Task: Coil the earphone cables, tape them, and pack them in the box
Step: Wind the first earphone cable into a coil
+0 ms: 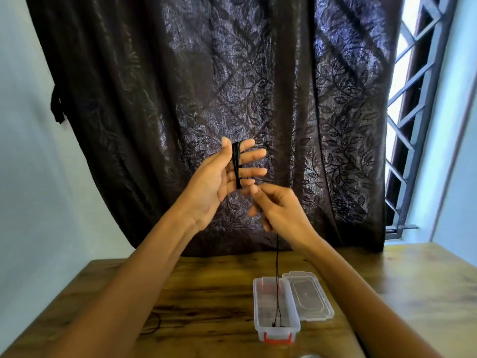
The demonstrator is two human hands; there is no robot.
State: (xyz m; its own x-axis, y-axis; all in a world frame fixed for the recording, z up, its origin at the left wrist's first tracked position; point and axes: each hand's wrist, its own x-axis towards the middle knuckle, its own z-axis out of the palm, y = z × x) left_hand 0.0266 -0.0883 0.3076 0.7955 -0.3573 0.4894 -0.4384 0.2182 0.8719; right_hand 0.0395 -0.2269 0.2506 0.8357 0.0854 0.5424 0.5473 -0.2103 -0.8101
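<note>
Item: left hand (219,182), raised in front of the curtain, palm toward the camera, fingers straight and spread, not curled round anything. Item: earphone cable (236,166), black, wound in several tight turns around the four fingers of the left hand, beside the thumb. A free strand runs from the lowest turn to the right hand and hangs straight down from there. Item: right hand (278,208), just below and to the right of the left hand, thumb and forefinger pinching the free strand, the other fingers loosely curled. Item: strand end (277,325), two small dark tips, lying within the box outline near its front wall; whether they touch the bottom cannot be told. Item: box (258,306), clear plastic, oblong, standing open on the table below the hands, with a red latch (278,337) at its near end. Item: lid (308,295), clear, lying flat just to the right of the box, along its long side. Item: second black cable (154,322), loosely looped on the table to the left, partly hidden behind the left forearm. Item: table (206,280), wood, grained. Item: curtain (232,73), dark, leaf-patterned, hanging behind the table. Item: window grille (413,99), metal, at the right.
</note>
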